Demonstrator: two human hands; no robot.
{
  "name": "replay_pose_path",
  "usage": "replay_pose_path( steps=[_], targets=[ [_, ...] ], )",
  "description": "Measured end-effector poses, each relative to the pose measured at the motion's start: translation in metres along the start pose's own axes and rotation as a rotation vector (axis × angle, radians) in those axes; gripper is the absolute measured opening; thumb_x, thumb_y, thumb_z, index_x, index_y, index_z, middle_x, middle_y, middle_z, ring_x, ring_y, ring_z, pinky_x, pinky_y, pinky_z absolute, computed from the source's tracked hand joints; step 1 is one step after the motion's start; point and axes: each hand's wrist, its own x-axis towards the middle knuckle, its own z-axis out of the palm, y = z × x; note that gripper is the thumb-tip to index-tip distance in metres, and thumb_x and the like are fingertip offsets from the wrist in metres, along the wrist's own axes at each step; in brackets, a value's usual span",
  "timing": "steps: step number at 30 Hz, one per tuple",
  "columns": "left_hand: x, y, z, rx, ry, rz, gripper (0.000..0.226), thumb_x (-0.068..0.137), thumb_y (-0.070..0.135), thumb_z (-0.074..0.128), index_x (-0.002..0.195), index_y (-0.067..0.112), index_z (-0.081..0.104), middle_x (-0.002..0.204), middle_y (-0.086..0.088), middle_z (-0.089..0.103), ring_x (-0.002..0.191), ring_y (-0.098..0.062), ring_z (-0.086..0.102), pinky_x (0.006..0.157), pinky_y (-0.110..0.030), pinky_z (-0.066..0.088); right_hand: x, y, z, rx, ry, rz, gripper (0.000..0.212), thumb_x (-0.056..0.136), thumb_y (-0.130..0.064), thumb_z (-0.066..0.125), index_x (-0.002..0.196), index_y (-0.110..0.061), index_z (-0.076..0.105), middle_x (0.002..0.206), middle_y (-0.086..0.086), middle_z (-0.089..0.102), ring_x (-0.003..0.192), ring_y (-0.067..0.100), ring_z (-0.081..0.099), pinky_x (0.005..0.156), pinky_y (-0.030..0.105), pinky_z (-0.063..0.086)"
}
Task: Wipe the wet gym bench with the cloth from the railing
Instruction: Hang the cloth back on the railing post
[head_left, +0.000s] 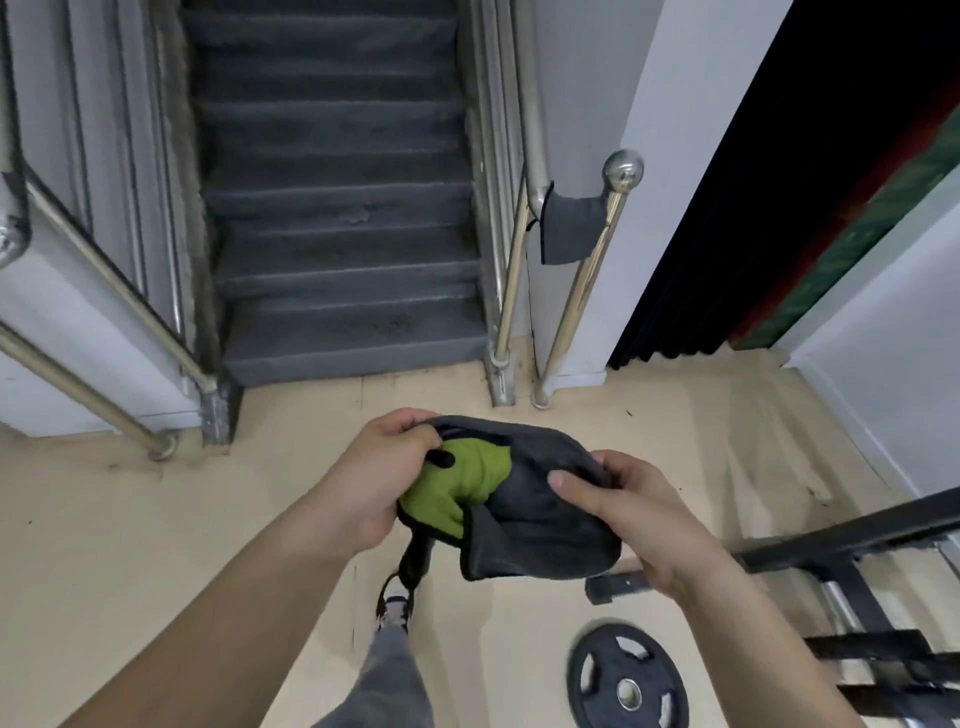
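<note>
Both hands closed on the cloth (524, 499): left hand (384, 478) pinches the green side, right hand (618, 499) grips the grey side, held above the floor (156, 519). Bench itself not in view.

Risks: tripping on the weight plate (626, 675) or black frame (857, 551) lower right while looking at the cloth; loose edge slipping.

Count: two hands, one held cloth, one grey cloth on railing (569, 228), one plate.

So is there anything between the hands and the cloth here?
No. Both the left hand and the right hand already grip the grey and green cloth, fingers closed on its edges. The bench itself cannot be identified in view, so the path there is unclear.
</note>
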Motion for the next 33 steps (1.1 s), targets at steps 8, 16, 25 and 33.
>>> replay_pose_path(
  steps=[8, 16, 25, 33],
  targets=[
    [0.146, 0.117, 0.052, 0.161, -0.267, 0.128, 0.021, 0.084, 0.025, 0.079, 0.104, 0.028, 0.074, 0.098, 0.0, 0.079, 0.095, -0.02, 0.075, 0.086, -0.041, 0.061, 0.126, -0.091, 0.046, 0.268, -0.092, -0.1, 0.065, 0.066, -0.013, 0.093, 0.124, -0.012, 0.065, 0.109, 0.012, 0.08, 0.1, 0.026, 0.077, 0.082, 0.038, 0.063],
    [0.242, 0.207, 0.136, 0.374, -0.6, 0.285, 0.032, 0.089, 0.024, 0.076, 0.119, 0.033, 0.069, 0.108, 0.013, 0.077, 0.104, -0.006, 0.071, 0.094, -0.032, 0.057, 0.225, -0.137, -0.027, 0.811, 0.216, -0.087, 0.031, 0.102, -0.02, 0.062, 0.126, -0.003, 0.071, 0.132, 0.027, 0.069, 0.127, 0.041, 0.065, 0.114, 0.056, 0.046],
    [0.343, 0.258, 0.215, 0.935, -0.914, 0.531, 0.096, 0.087, 0.021, 0.072, 0.141, 0.075, 0.015, 0.127, 0.021, 0.042, 0.119, 0.002, 0.051, 0.098, -0.015, 0.044, 0.349, -0.197, -0.124, 1.101, 0.184, -0.037, 0.037, 0.103, -0.027, 0.057, 0.135, -0.011, 0.069, 0.124, 0.013, 0.072, 0.113, 0.027, 0.071, 0.093, 0.043, 0.059],
    [0.431, 0.287, 0.252, 0.887, -0.83, 0.678, 0.064, 0.086, 0.033, 0.07, 0.14, 0.058, 0.046, 0.133, 0.027, 0.047, 0.122, 0.001, 0.051, 0.109, -0.03, 0.044, 0.407, -0.241, -0.157, 1.152, 0.114, -0.025, 0.062, 0.101, -0.059, 0.047, 0.131, -0.011, 0.073, 0.133, 0.02, 0.071, 0.116, 0.035, 0.072, 0.107, 0.052, 0.049]
  ],
)
